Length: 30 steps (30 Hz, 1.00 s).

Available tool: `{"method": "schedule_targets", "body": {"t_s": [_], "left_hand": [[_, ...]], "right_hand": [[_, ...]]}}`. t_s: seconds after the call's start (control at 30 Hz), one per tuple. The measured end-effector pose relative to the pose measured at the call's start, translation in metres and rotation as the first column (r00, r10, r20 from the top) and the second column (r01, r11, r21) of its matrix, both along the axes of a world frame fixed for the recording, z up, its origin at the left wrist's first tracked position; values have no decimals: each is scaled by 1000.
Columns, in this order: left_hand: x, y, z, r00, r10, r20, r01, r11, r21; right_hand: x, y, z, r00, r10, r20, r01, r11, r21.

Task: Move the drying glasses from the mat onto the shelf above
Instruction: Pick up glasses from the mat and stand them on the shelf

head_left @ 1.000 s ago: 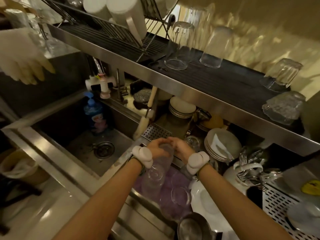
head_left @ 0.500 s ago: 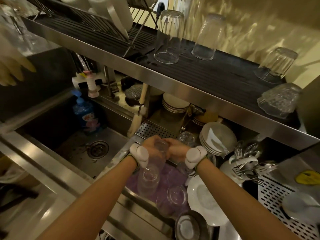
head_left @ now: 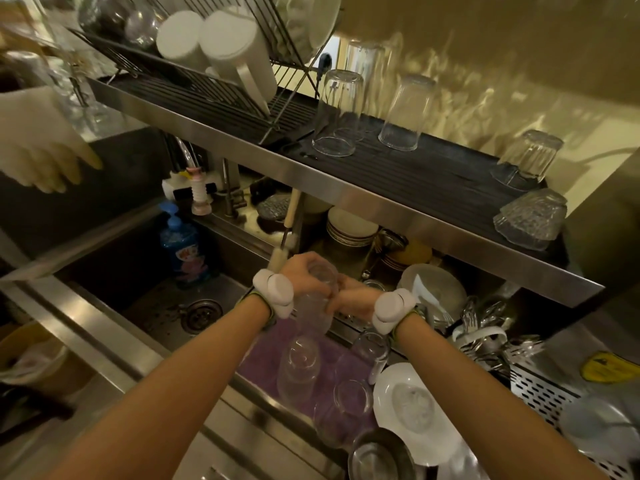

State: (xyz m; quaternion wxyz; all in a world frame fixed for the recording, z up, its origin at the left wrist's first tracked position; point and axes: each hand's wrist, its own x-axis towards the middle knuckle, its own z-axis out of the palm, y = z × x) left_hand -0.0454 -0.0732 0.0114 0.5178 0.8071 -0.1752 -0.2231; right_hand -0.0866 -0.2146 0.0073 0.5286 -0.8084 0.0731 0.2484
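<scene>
A clear tall glass (head_left: 317, 306) is held upside down above the purple mat (head_left: 256, 358). My left hand (head_left: 301, 271) wraps its upper end, and my right hand (head_left: 353, 301) grips its side from the right. Three more clear glasses stand inverted on the mat: one in the middle (head_left: 298, 368), one in front (head_left: 346, 410), one to the right (head_left: 372, 351). The steel shelf (head_left: 363, 199) above carries a black ribbed liner with two tall inverted glasses (head_left: 337, 114) (head_left: 407, 112) and two short ones (head_left: 530, 157) (head_left: 530, 218).
A wire dish rack (head_left: 214, 81) with white mugs fills the shelf's left. The sink (head_left: 156, 289) with a blue soap bottle (head_left: 181, 247) lies to the left. Plates (head_left: 431, 289), cutlery (head_left: 485, 327), a white plate (head_left: 412, 410) and a steel bowl (head_left: 381, 455) crowd the right. A rubber glove (head_left: 38, 143) hangs far left.
Both hands have lifted the glass a little off the mat and tilted it; my view has shifted slightly, showing more of the shelf.
</scene>
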Motion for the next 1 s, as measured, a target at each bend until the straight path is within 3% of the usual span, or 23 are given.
{"method": "schedule_targets", "body": {"t_s": [0.27,0.5,0.83,1.0], "left_hand": [[0,2,46,987,75,145,-71,997,-34],[-9,5,88,957,126,261,-99,989,-113],[-10,14,145,960,171,223,-86,934,-346],[-5,9,187,934,198,296,-71,918,-391]], "right_hand": [[-5,6,29,987,7,164,-15,999,48],[-10,7,56,966,52,255,-131,943,305],[-9,6,115,951,49,307,-135,954,268],[2,8,151,917,16,399,-156,934,322]]}}
